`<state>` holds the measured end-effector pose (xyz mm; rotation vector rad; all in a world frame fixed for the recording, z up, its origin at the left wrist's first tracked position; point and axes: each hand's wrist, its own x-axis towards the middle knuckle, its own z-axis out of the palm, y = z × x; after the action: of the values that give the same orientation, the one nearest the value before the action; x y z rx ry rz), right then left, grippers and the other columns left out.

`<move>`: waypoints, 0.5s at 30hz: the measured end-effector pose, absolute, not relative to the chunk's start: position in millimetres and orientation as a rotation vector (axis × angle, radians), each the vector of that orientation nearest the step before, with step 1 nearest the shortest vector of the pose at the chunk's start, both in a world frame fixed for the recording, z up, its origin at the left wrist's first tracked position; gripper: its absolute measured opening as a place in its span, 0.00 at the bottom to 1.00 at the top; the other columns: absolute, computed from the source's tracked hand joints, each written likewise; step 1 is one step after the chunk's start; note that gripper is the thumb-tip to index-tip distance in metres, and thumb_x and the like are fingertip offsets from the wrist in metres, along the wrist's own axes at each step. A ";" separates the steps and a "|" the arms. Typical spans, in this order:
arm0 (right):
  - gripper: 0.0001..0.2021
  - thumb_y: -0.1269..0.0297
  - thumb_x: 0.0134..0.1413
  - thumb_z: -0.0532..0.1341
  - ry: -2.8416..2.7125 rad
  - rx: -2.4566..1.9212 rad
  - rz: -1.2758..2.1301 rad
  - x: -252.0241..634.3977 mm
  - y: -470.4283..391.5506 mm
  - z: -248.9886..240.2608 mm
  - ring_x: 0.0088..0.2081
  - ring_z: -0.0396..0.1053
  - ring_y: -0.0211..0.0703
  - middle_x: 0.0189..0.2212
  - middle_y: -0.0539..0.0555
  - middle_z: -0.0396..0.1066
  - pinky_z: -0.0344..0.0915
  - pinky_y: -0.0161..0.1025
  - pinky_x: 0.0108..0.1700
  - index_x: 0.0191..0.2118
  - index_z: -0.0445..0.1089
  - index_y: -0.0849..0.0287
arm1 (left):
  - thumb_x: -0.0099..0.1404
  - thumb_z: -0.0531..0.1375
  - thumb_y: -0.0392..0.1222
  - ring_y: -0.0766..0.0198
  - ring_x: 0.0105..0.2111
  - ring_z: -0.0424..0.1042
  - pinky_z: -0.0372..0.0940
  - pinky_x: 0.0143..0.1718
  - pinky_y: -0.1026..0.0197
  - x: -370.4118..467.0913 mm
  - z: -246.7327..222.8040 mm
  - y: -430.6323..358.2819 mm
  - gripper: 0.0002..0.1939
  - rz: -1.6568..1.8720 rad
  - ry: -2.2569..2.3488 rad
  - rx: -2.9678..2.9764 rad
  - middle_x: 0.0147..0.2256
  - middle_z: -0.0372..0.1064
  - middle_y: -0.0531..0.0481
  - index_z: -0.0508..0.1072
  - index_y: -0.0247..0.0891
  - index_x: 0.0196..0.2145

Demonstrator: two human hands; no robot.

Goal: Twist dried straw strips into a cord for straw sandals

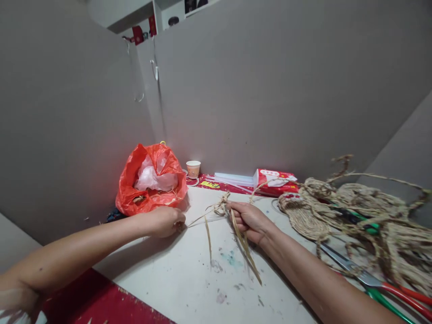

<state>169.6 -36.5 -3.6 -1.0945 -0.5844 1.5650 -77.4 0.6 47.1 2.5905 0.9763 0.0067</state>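
Left hand (168,221): fingers (180,218) curled closed on a thin strand (199,219), which runs toward the right hand (249,221). Right hand: fingers (235,206) pinched narrow at a knotted fibre piece (221,206). The piece is located between the hands, directly at the right fingertips, above the pale surface (189,288). A broad dry strip (248,256) hangs from the right hand; a narrower strip (208,238) hangs between the hands. The surface bears grey, pinkish and blue-green stains.

Near the left hand, on its far side, stands an open red plastic bag (126,191) containing crumpled whitish plastic (151,177). To its right is a paper cup (193,169) with a printed orange side; its print is too small to read.

Along the far edge lies a red sheet (232,189) with yellow lettering, not legible. Pale slender sticks (232,181) rest there, beside a red and white tissue pack (273,180). The pack carries a row of small white-and-red characters; wording and brand cannot be read.

At the right lies a heap of braided cord (303,218), with a green-and-black item (371,228) partly buried in it. Scissors (369,279) with red handles lie partly under the cord; green handles (388,307) show beside them.
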 end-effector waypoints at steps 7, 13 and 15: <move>0.11 0.70 0.58 0.56 -0.646 -1.119 1.521 167.5 -35.5 -7.2 0.11 0.43 0.24 0.13 0.39 0.48 0.42 0.23 0.11 0.24 0.59 0.62 | 0.61 0.54 0.42 0.69 0.22 0.64 0.58 0.25 0.67 -73.3 96.2 9.5 0.10 0.175 0.895 2.363 0.23 0.67 0.51 0.71 0.34 0.31; 0.14 0.62 0.60 0.57 -0.717 -1.174 1.538 166.6 -35.9 -8.7 0.40 0.70 0.43 0.45 0.56 0.68 0.69 0.45 0.39 0.49 0.65 0.62 | 0.55 0.63 0.47 0.73 0.19 0.63 0.57 0.22 0.68 -36.2 109.8 -11.9 0.13 0.281 0.670 1.621 0.24 0.68 0.52 0.70 0.34 0.32; 0.15 0.62 0.59 0.57 -0.731 -1.190 1.550 167.3 -36.1 -8.2 0.43 0.69 0.46 0.47 0.57 0.67 0.68 0.47 0.42 0.51 0.64 0.61 | 0.51 0.65 0.44 0.71 0.21 0.65 0.60 0.24 0.66 -22.9 90.6 -18.7 0.12 0.194 0.696 1.688 0.25 0.69 0.51 0.71 0.34 0.30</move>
<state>167.3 -36.1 -8.2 -1.1897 -0.7313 1.5496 -22.9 -18.7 90.6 1.6881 0.6960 0.1943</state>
